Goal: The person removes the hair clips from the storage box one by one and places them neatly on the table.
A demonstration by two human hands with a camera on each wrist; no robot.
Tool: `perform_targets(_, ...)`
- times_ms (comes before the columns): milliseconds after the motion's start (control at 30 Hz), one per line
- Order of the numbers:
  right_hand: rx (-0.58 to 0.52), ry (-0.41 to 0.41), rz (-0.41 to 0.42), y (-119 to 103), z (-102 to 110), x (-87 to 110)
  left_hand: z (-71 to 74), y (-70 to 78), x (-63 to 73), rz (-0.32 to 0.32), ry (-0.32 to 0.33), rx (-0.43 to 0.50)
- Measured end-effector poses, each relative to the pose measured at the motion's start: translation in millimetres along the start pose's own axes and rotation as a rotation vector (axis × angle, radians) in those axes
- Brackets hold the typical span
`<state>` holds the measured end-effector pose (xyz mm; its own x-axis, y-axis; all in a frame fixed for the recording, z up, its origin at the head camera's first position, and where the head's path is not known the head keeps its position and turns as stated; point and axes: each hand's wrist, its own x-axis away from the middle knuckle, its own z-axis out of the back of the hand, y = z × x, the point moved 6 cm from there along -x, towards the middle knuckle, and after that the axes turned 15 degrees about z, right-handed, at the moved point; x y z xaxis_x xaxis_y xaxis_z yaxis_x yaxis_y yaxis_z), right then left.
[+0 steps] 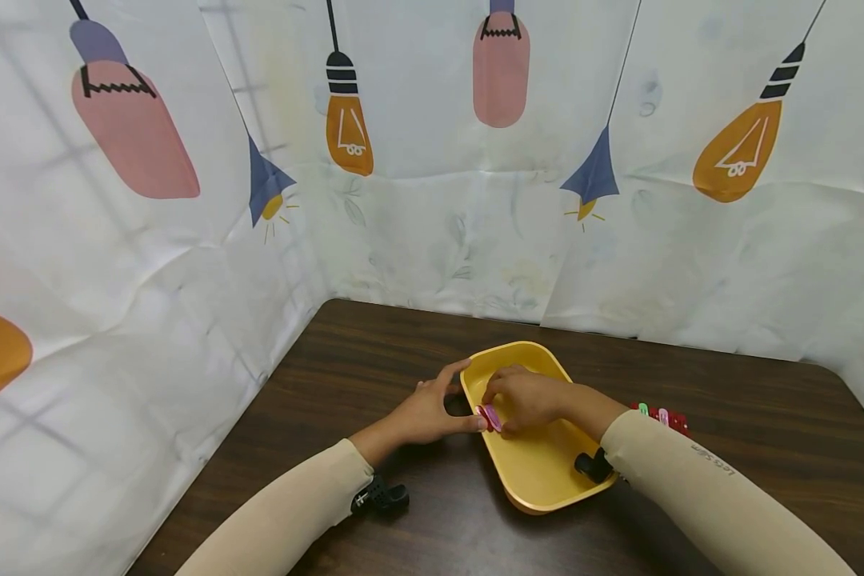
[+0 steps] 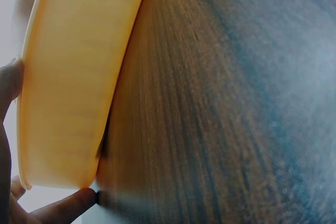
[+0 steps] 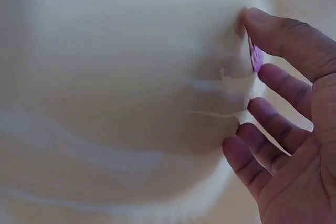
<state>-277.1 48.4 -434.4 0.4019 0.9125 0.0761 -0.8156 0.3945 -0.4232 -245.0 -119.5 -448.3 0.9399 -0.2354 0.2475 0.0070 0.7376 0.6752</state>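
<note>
My left hand (image 1: 432, 412) grips the left side of a yellow plastic basin (image 1: 540, 480), its thumb at the rim and its other fingers spread along the outside wall. In the left wrist view a finger reaches the bottom corner of the basin (image 2: 73, 87). Inside, my right hand (image 1: 529, 396) pinches a small purple hair clip (image 1: 493, 418) against the left wall, between thumb and index finger. A red clip-like piece (image 1: 483, 416) lies right beside it, near the left thumb. Only an edge of the purple clip (image 3: 256, 59) shows in the right wrist view.
Beyond the right forearm a red strip (image 1: 680, 424) with green and pink clips lies on the dark wooden table (image 1: 403, 344), partly covered by the sleeve. A printed white curtain (image 1: 432, 224) hangs along the table's back and left edges.
</note>
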Motion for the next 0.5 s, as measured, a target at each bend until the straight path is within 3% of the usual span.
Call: perform_targets(500,0.030,0.025,0.058,-3.1,5.1,-0.2,0.6,-1.0,0.8,0.014,0.005,0.011)
